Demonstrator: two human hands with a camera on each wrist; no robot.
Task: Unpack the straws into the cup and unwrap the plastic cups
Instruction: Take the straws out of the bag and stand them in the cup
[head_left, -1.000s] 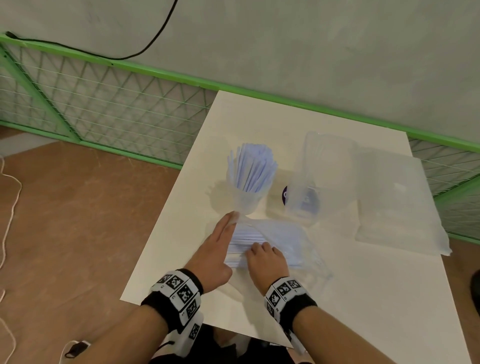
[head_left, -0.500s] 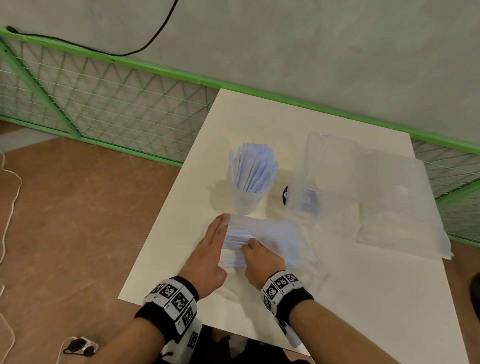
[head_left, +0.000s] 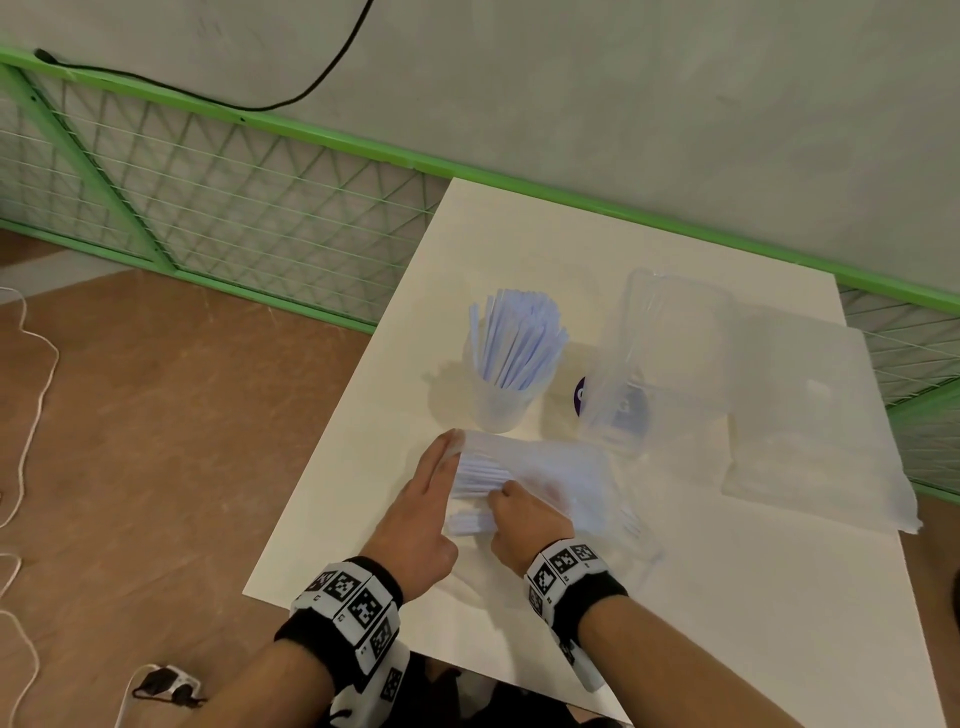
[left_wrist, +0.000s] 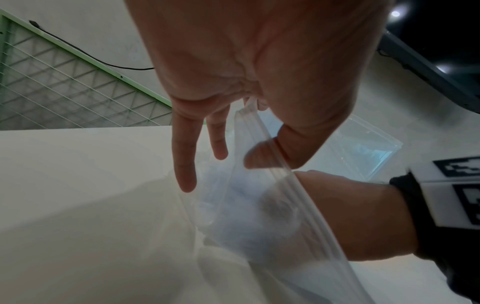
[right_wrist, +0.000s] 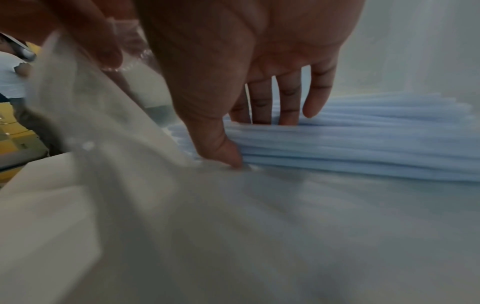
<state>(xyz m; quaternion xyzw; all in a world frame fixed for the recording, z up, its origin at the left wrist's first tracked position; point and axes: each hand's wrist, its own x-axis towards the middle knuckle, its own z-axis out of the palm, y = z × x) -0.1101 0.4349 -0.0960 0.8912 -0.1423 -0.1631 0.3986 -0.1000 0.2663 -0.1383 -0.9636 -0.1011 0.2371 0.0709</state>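
Observation:
A clear cup (head_left: 501, 402) stands on the white table (head_left: 727, 623), full of pale blue straws (head_left: 519, 340). Just in front of it lies the clear zip bag (head_left: 561, 473) with more straws (right_wrist: 363, 148). My left hand (head_left: 436, 483) is at the bag's mouth and pinches its zip edge (left_wrist: 293, 185) between thumb and fingers. My right hand (head_left: 511, 499) reaches into the mouth, thumb and fingers curled round a bundle of straws (head_left: 480, 470). The wrapped stack of plastic cups (head_left: 654, 358) lies on its side behind the bag, untouched.
A flat clear plastic bag (head_left: 810, 415) lies at the table's right side. The table's left edge (head_left: 332, 452) drops to a brown floor with a white cord (head_left: 31, 415). A green wire fence (head_left: 208, 208) runs along the wall behind.
Both hands stay at the bag's mouth. The right hand has shifted slightly left and its fingers have closed round the straws; the straw ends now fan out a little at the opening.

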